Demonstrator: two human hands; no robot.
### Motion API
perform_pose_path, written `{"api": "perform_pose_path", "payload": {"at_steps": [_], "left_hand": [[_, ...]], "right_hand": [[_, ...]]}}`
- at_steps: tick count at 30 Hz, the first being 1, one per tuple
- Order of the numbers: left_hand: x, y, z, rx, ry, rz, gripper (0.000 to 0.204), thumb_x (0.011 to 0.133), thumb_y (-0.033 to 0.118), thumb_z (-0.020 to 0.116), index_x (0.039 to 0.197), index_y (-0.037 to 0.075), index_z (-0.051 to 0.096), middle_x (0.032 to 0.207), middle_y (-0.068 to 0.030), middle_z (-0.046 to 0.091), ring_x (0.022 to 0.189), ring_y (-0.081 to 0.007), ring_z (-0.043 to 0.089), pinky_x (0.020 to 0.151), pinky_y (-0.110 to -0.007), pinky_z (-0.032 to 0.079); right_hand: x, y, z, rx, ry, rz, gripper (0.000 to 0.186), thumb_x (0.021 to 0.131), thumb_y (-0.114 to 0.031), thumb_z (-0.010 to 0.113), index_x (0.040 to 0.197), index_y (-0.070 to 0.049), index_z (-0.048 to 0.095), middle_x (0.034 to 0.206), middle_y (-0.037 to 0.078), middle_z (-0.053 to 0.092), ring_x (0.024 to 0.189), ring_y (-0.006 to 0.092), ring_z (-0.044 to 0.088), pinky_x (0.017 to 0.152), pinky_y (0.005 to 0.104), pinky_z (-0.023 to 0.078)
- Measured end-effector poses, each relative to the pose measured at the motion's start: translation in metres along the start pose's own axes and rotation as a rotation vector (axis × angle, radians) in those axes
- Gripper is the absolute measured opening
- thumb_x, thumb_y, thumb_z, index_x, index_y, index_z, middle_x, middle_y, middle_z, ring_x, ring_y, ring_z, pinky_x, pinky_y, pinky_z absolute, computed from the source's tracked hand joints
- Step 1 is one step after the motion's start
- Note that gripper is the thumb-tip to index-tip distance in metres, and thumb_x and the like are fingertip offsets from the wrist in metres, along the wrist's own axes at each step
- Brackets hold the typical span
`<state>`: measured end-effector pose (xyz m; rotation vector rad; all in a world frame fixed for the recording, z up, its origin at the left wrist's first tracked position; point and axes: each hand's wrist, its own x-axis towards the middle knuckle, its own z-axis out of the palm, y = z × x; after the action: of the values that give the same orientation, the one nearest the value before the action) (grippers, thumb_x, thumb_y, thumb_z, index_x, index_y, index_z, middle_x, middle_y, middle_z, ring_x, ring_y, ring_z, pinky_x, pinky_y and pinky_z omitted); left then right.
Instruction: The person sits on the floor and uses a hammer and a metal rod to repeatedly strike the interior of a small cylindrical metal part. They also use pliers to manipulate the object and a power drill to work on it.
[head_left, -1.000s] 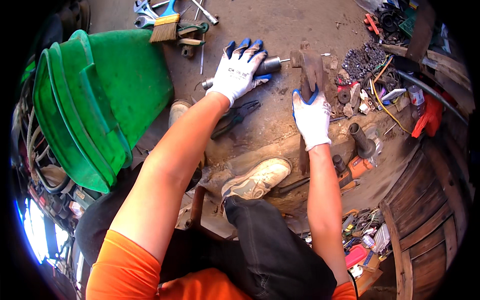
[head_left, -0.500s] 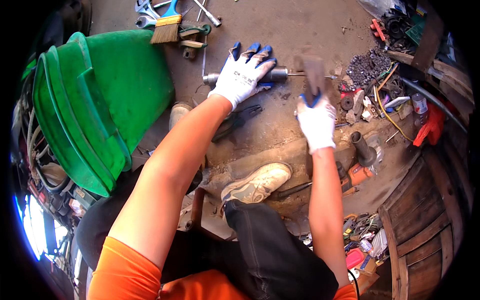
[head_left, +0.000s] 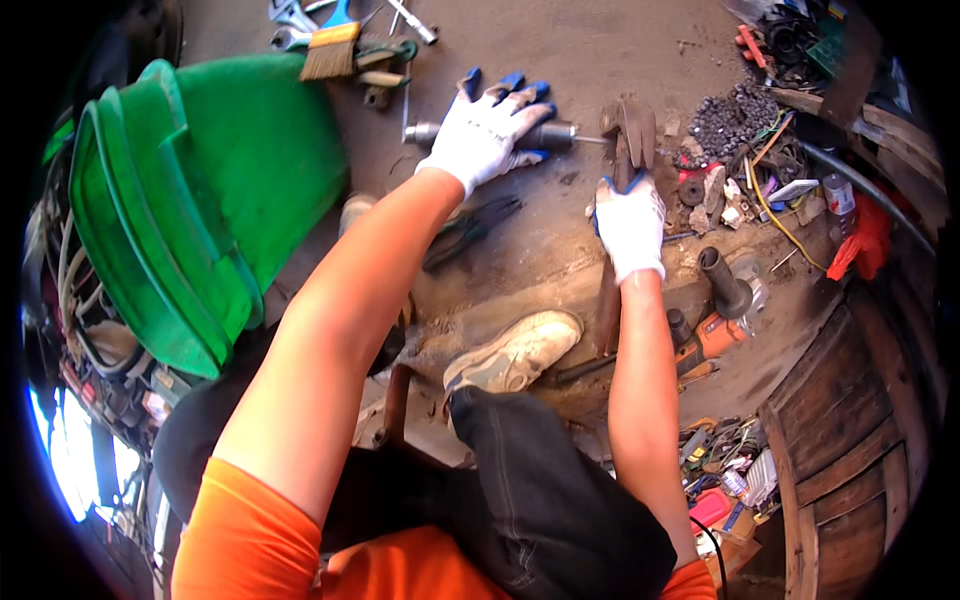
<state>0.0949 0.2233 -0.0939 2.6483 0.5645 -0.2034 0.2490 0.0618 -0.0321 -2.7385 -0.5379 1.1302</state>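
A grey metal cylinder (head_left: 555, 137) lies crosswise on the ground, a thin metal rod (head_left: 590, 140) sticking out of its right end. Across its middle rests my left hand (head_left: 485, 135), in a white glove with blue fingertips; the palm presses down, and the fingers reach over the far side. My right hand (head_left: 630, 225), gloved alike, is closed round the handle of a rusty claw hammer (head_left: 632, 130). The hammer's head overlaps the rod's right end, hiding the tip; whether they touch I cannot tell. Dark-handled pliers (head_left: 475, 230) lie just nearer than the cylinder.
To the left stands a large green plastic tub-like piece (head_left: 250, 190). Beyond it lie a paintbrush (head_left: 330, 52) and wrenches (head_left: 292, 15). On the right are a heaped chain (head_left: 735, 120), scrap, an orange power tool (head_left: 712, 340) and an upright dark pipe (head_left: 725, 282). My shoe (head_left: 525, 350) is nearer.
The hammer, blurred by motion earlier, has come into clear view with its head over the rod's end. The rod's tip, visible before, is hidden now. My left hand stays on the cylinder.
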Motion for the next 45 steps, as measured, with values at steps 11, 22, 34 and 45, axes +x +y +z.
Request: {"api": "perform_pose_path", "payload": {"at_steps": [11,22,34,45], "left_hand": [[0.014,-0.013,-0.001,0.067,0.006,-0.009,0.075,0.084,0.068,0.063,0.147,0.031,0.048,0.154,-0.0058,0.048,0.144,-0.0273,0.043,0.122,-0.061,0.013],[0.016,-0.015,-0.002,0.119,-0.015,0.012,0.077,0.083,0.070,0.061,0.149,0.031,0.047,0.157,-0.0042,0.044,0.145,-0.0260,0.041,0.122,-0.060,0.012],[0.024,-0.015,0.006,0.139,0.043,0.004,0.074,0.086,0.071,0.058,0.147,0.031,0.049,0.156,-0.0005,0.045,0.146,-0.0261,0.040,0.121,-0.061,0.014],[0.035,-0.008,-0.001,0.128,-0.033,-0.064,0.074,0.084,0.070,0.062,0.147,0.032,0.049,0.158,0.0004,0.044,0.146,-0.0245,0.039,0.121,-0.061,0.014]], "right_hand": [[-0.080,-0.019,-0.066,0.496,0.308,-0.275,0.035,0.090,-0.007,0.073,0.123,0.002,0.063,0.116,0.018,0.070,0.097,0.0276,0.070,0.083,0.0396,0.053],[-0.036,-0.009,-0.011,-0.168,0.122,-0.118,0.036,0.092,-0.023,0.070,0.113,0.005,0.062,0.086,0.021,0.069,0.072,0.0311,0.066,0.066,0.0401,0.053],[-0.045,0.002,-0.043,0.479,0.252,-0.299,0.029,0.090,-0.013,0.068,0.113,0.004,0.064,0.091,0.014,0.072,0.085,0.0296,0.072,0.084,0.0445,0.057],[-0.033,-0.009,-0.049,0.255,0.428,-0.498,0.030,0.090,-0.013,0.063,0.117,0.001,0.063,0.109,0.023,0.071,0.100,0.0428,0.069,0.090,0.0453,0.054]]}}
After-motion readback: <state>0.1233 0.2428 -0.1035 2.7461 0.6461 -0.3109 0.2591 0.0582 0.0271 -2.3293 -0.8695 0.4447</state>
